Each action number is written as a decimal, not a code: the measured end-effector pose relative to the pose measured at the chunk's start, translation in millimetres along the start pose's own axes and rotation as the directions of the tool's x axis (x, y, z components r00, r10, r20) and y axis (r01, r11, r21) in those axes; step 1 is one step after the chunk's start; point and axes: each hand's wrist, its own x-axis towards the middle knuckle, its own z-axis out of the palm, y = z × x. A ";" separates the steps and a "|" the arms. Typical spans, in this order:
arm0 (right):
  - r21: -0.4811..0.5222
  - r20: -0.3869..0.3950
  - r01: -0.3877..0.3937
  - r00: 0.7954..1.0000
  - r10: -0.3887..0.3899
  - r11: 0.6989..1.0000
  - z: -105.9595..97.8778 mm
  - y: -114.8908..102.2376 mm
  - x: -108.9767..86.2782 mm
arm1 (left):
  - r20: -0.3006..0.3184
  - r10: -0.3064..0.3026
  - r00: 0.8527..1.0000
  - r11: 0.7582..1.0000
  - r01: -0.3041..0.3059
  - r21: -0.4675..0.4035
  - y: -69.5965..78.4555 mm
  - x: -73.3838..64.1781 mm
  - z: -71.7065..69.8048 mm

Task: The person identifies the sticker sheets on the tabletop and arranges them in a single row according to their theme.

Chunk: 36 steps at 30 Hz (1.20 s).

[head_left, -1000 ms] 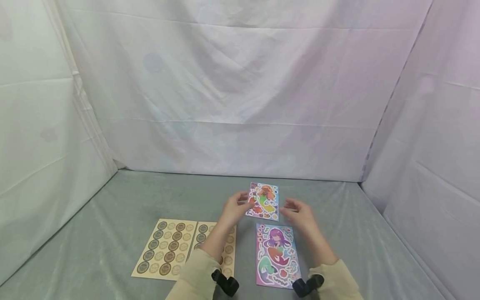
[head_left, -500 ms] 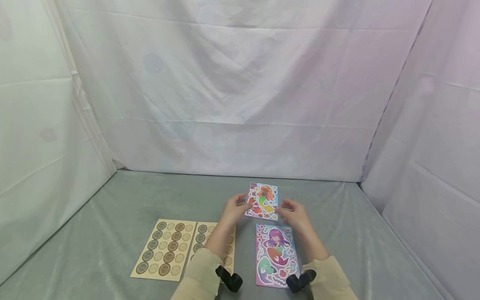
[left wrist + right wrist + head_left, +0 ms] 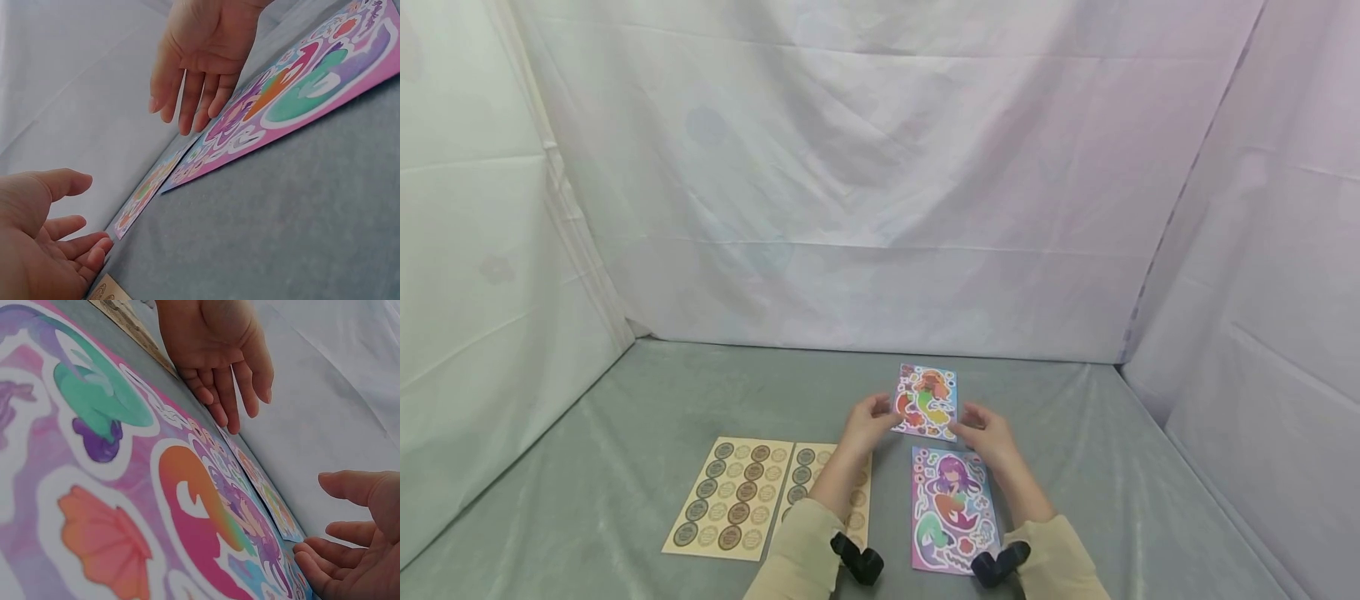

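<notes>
Two mermaid sticker sheets lie one behind the other on the grey cloth. The far sticker sheet (image 3: pixel 929 402) shows an orange-haired mermaid, and the near sticker sheet (image 3: pixel 955 512) a purple-haired one. My left hand (image 3: pixel 867 427) is at the far sheet's left edge, fingers relaxed. On the other side, my right hand (image 3: pixel 988 435) has its fingers loosely bent by the lower right corner. Both wrist views show the palms facing inward with nothing gripped. Whether the fingertips touch the far sheet, I cannot tell. My right wrist partly overlaps the near sheet.
Two cream sheets of round brown labels lie at the left: the left label sheet (image 3: pixel 730 498) is mostly visible, while my left forearm covers much of the right label sheet (image 3: pixel 862 500). White curtains (image 3: pixel 880 183) enclose the grey tabletop (image 3: pixel 1135 467) at back and sides.
My right hand has moved left, closer to the far sticker sheet, and slightly toward me. My left hand has drawn back a little. The sheets look unmoved.
</notes>
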 end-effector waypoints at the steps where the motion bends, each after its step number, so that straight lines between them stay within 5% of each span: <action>1: 0.004 0.002 0.002 1.000 -0.002 1.000 0.2 1.0 -0.1 | 0.004 0.002 1.000 1.000 -0.002 0.004 -0.3 -0.4 0.0; 27: -0.005 0.003 0.010 1.000 -0.010 1.000 5.1 9.1 2.2 | 0.026 0.106 0.994 0.991 -0.108 0.073 -3.4 0.4 3.9; 36: 0.021 0.004 -0.011 1.000 0.011 1.000 6.9 7.3 0.3 | -0.009 0.083 0.997 0.995 -0.082 0.056 -3.7 -0.7 7.2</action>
